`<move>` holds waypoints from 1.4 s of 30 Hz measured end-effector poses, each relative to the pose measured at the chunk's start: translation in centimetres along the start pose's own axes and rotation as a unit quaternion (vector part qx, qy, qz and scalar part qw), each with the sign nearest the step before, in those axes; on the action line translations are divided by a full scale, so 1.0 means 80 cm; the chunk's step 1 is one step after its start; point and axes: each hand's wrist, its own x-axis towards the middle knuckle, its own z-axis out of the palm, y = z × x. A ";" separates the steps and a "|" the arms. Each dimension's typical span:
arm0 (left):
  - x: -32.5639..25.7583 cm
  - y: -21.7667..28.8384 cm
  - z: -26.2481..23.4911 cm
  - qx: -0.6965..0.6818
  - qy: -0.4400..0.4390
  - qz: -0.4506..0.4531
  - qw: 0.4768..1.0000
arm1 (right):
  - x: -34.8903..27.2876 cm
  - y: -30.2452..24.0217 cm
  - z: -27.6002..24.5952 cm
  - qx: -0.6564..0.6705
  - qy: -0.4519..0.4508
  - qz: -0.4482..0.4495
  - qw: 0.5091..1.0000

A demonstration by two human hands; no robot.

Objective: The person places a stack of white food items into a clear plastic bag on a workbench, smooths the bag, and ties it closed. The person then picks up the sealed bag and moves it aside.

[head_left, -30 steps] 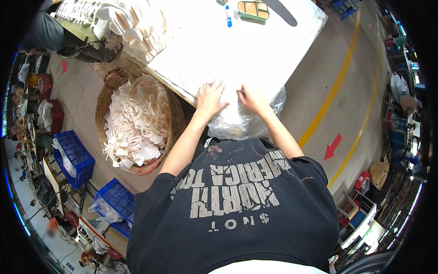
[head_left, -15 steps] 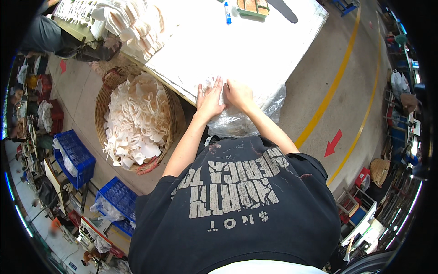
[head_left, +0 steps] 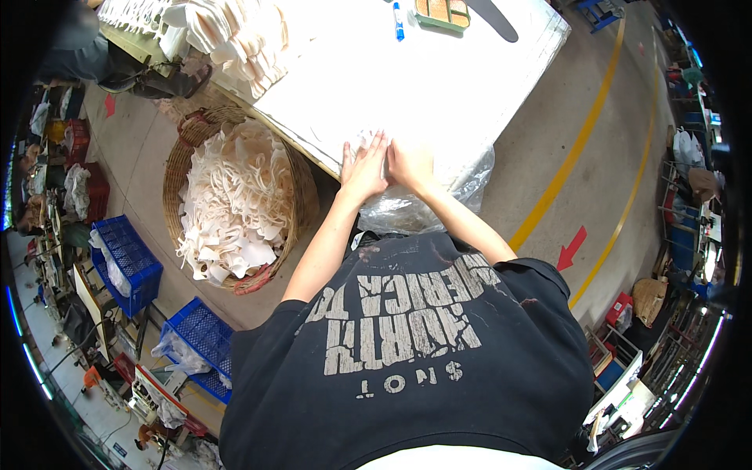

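Note:
At the near corner of a white-topped table [head_left: 439, 86], both my hands rest close together over a crumpled clear plastic bag [head_left: 403, 213]. My left hand [head_left: 365, 169] lies flat on it, fingers stretched forward and thumb a little apart. Beside it, almost touching, my right hand [head_left: 411, 164] has its fingers curled in. Glare washes out those fingertips, so what they pinch cannot be made out. The bag bunches below my wrists and drapes over the table's edge toward my black shirt.
Left of the table stands a wicker basket [head_left: 174, 176] heaped with cream fabric scraps [head_left: 235, 192]. Cut cream pieces [head_left: 235, 39] are stacked at the table's far left, near a person's dark-clothed leg. A blue marker [head_left: 399, 22] and a green compartment tray [head_left: 443, 16] lie at the far side.
My right hand's fingers have shifted slightly at the bag and turned inward beside the left hand. My left hand stays about where it was. The view has shifted a little.

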 end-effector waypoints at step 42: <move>0.005 0.009 -0.012 -0.060 0.243 0.123 0.960 | -0.037 0.049 -0.018 0.154 -0.149 0.191 0.958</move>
